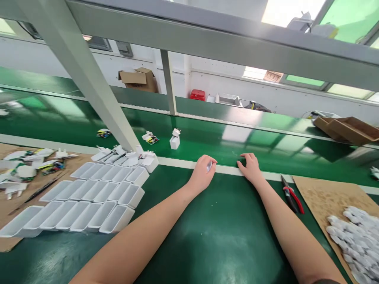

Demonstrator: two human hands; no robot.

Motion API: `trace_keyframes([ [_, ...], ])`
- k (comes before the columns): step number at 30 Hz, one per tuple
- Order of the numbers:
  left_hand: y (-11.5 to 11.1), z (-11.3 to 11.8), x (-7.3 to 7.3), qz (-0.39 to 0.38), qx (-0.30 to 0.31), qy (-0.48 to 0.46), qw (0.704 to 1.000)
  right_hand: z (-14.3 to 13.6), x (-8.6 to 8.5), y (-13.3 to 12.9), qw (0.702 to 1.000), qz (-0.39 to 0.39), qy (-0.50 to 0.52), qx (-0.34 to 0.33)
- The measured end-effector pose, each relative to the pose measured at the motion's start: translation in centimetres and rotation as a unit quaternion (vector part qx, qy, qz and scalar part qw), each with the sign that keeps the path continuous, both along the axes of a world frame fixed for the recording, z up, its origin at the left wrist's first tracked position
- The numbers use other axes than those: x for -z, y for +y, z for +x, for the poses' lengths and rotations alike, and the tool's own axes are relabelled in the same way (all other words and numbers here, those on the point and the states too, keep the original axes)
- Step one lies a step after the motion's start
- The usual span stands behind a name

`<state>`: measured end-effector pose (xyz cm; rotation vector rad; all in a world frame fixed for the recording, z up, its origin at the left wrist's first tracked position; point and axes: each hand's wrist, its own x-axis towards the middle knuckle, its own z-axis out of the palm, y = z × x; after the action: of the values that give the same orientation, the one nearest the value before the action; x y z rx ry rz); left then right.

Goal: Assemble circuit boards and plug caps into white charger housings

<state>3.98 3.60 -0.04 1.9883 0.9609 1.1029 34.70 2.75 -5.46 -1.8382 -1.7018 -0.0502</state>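
My left hand (pixel 201 173) is closed round a small pale, shiny piece (pixel 209 166), mostly hidden by the fingers. It rests by the white strip (pixel 226 169) at the far edge of the near green surface. To its right, my right hand (pixel 250 169) has its thumb and fingers apart, with nothing visible in them. Beyond my left hand, a white plastic housing (pixel 174 142) stands upright with a white plug piece on top. A circuit board (pixel 152 140) with a white part lies beside it. Red-handled pliers (pixel 292 195) lie right of my right hand.
Rows of open white housings (pixel 89 215) stand at left, beside a cardboard sheet with boards and white parts (pixel 26 171). At right, a pile of white pieces (pixel 359 232) lies on cardboard (pixel 322 189). A grey post (pixel 97 86) and crossbeam (pixel 207 43) frame the bench.
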Motion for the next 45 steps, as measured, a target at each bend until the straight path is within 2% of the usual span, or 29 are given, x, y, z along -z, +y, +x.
trace_keyframes([
  [4,-0.1,0.0,-0.1,-0.009,0.023,0.001,1.000,0.1,0.1,-0.1,1.000,-0.009,0.000,0.003],
  [11,-0.5,0.2,-0.1,-0.017,0.067,0.032,0.997,-0.4,-0.7,-0.5,0.999,-0.006,0.011,-0.039],
  [22,-0.2,0.3,0.2,-0.039,0.070,0.040,0.996,-0.8,-1.2,-0.7,0.996,-0.029,0.011,-0.082],
  [30,-0.2,0.4,0.3,-0.044,0.071,0.041,0.996,-1.2,-1.9,-1.2,0.997,-0.006,0.033,-0.074],
  [40,-0.3,0.2,-0.1,-0.047,0.070,0.044,0.995,-2.3,-3.1,-1.6,0.987,-0.047,0.032,-0.152],
  [45,-0.2,0.3,0.0,-0.044,0.072,0.043,0.996,-2.1,-2.9,-1.6,0.989,-0.038,0.028,-0.137],
])
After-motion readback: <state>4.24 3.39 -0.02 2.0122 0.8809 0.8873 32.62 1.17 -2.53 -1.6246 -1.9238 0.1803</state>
